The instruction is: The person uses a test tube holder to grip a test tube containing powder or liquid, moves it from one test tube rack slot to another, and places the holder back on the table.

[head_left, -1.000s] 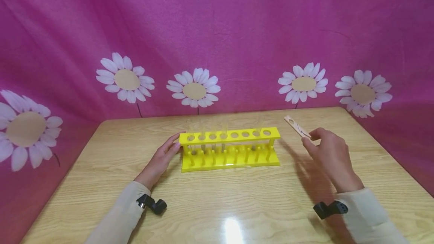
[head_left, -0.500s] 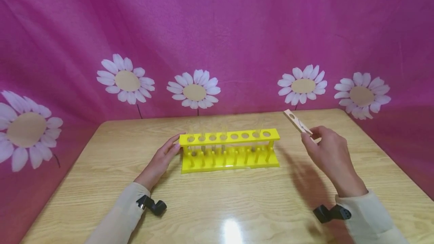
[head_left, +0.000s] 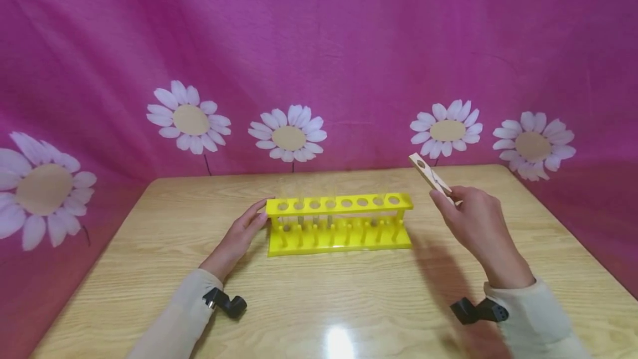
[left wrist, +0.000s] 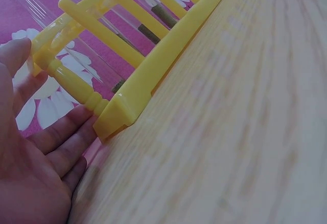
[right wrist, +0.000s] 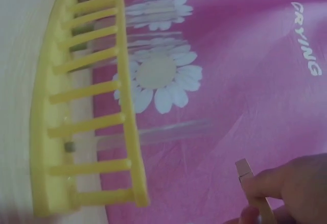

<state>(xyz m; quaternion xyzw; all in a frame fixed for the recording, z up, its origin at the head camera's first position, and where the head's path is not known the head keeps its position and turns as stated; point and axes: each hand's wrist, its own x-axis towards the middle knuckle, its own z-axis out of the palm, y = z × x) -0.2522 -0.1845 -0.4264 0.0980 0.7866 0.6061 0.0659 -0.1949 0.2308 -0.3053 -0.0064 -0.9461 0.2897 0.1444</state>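
Observation:
A yellow test tube rack [head_left: 341,204] stands on the table, with several clear glass tubes at its left end and one tube [right wrist: 173,130] near its right end. Dark material shows at the bottoms of the tubes. My left hand [head_left: 236,239] holds the rack's left end: in the left wrist view, thumb and a finger [left wrist: 30,87] are at the top bar's end, while other fingers reach the base. In the air to the right of the rack, my right hand [head_left: 480,231] pinches a wooden test tube holder [head_left: 430,175], its holed end pointing up and left.
The wood-grain table [head_left: 279,303] extends around the rack to both sides and the front. Behind it hangs a magenta cloth [head_left: 349,60] printed with white daisies. Each sleeve carries a black wrist camera, the left camera [head_left: 225,302] and the right camera [head_left: 478,311].
My right hand has lifted the wooden test tube holder, bringing its holed end higher and slightly left. The left hand stays at the rack, and the view has shifted slightly.

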